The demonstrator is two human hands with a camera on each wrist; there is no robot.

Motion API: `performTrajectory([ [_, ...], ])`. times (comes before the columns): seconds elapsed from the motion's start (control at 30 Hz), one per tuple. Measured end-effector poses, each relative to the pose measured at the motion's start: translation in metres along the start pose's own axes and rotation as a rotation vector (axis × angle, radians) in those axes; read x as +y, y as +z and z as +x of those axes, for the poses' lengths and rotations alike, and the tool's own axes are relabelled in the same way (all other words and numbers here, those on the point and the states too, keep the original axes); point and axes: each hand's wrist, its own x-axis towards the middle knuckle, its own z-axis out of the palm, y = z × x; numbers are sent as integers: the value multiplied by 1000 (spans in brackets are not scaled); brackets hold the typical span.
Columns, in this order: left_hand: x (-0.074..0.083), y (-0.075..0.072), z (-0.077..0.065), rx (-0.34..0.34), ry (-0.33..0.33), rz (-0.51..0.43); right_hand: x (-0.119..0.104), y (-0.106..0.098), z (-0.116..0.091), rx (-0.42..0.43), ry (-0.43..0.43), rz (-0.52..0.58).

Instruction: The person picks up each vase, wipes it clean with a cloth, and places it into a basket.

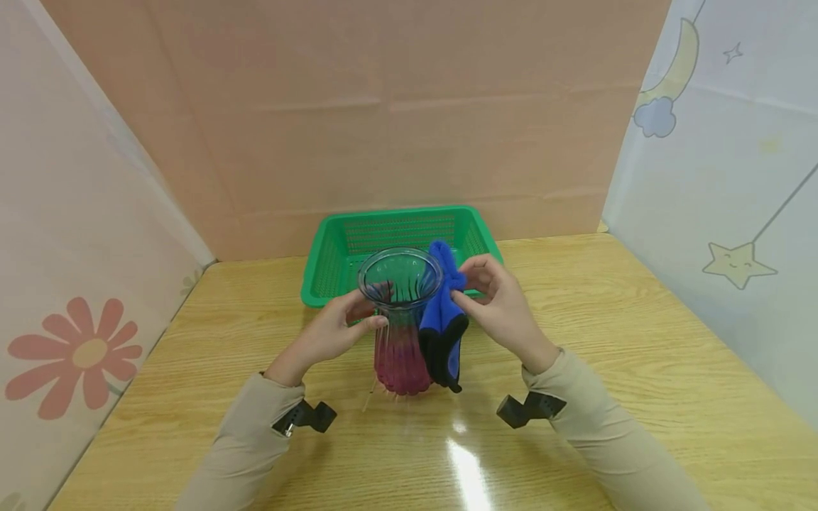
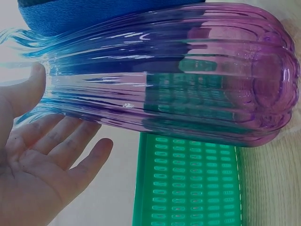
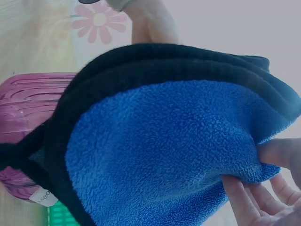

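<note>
A ribbed glass vase (image 1: 402, 355), blue-green at its flared rim and pink-purple at its base, stands upright over the table in the head view. My left hand (image 1: 335, 328) holds it round the neck, thumb on the near side and fingers behind. In the left wrist view the thumb (image 2: 32, 89) lies against the narrow neck. My right hand (image 1: 501, 305) pinches a folded blue towel (image 3: 160, 132) with black edging and a black hanging loop. The towel hangs along the vase's right side, and its fold covers part of the glass.
Behind the vase a green perforated plastic basket (image 1: 313, 273) sits on the wood-grain table (image 1: 224, 319), near the back wall. Printed sheets (image 1: 735, 177) line both sides. A small black wrist camera (image 1: 319, 416) is strapped at each wrist.
</note>
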Motion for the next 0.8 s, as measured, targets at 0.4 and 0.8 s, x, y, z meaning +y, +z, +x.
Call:
performTrajectory([
  [0.4, 1, 1, -1, 11, -14, 1, 10, 10, -4, -104, 13, -73],
  [0.8, -1, 0, -3, 15, -8, 3, 13, 14, -9, -130, -7, -162],
])
